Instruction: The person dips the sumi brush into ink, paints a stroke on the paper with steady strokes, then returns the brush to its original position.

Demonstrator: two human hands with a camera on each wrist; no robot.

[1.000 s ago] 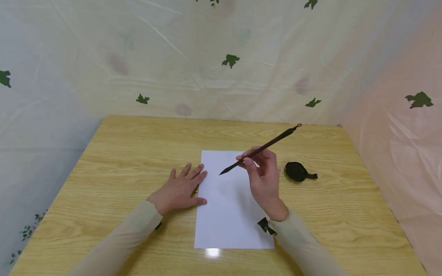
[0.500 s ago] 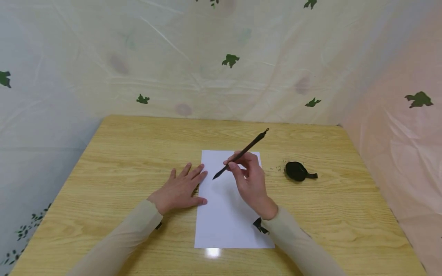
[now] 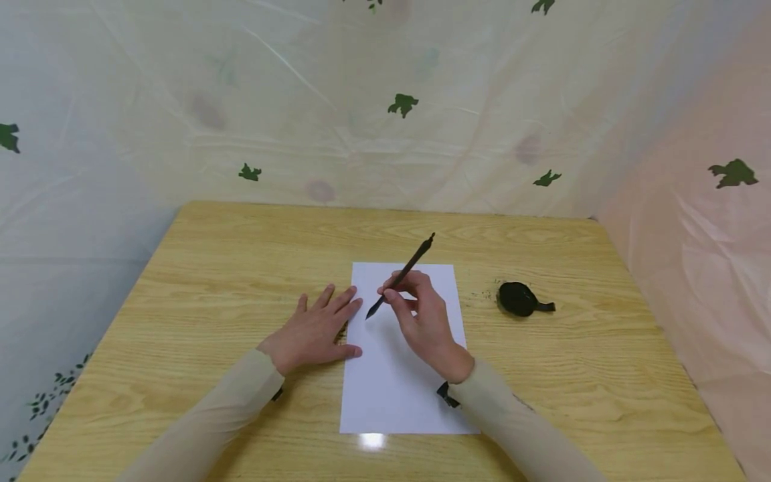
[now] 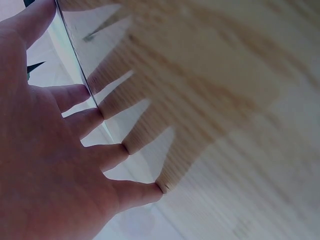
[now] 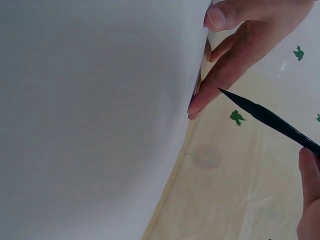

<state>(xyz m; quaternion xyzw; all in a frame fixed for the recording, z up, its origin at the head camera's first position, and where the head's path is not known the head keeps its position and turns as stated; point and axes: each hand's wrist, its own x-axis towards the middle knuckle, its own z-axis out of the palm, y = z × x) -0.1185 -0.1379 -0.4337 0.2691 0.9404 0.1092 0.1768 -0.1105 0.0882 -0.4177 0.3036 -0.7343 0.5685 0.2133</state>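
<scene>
A white sheet of paper (image 3: 397,395) lies on the wooden table, blank where it shows. My left hand (image 3: 313,335) rests flat with spread fingers at its left edge; the thumb and a fingertip or two touch the paper. In the left wrist view the left hand (image 4: 55,150) has its fingertips down on the wood and the paper's edge. My right hand (image 3: 424,321) pinches a dark writing brush (image 3: 409,264) by the lower shaft, tilted over the paper. In the right wrist view the pointed tip of the brush (image 5: 270,117) stands apart from the paper.
Right of the paper sits a small black ink dish (image 3: 516,299) with a short handle, dark specks beside it. The wooden table (image 3: 241,248) meets hanging pale cloth (image 3: 313,120) with green bird-like shapes at the back and sides.
My right hand has moved left and slightly down with the brush, bringing the tip nearer the paper's left side. The brush stands more upright. My left hand and the paper have stayed still.
</scene>
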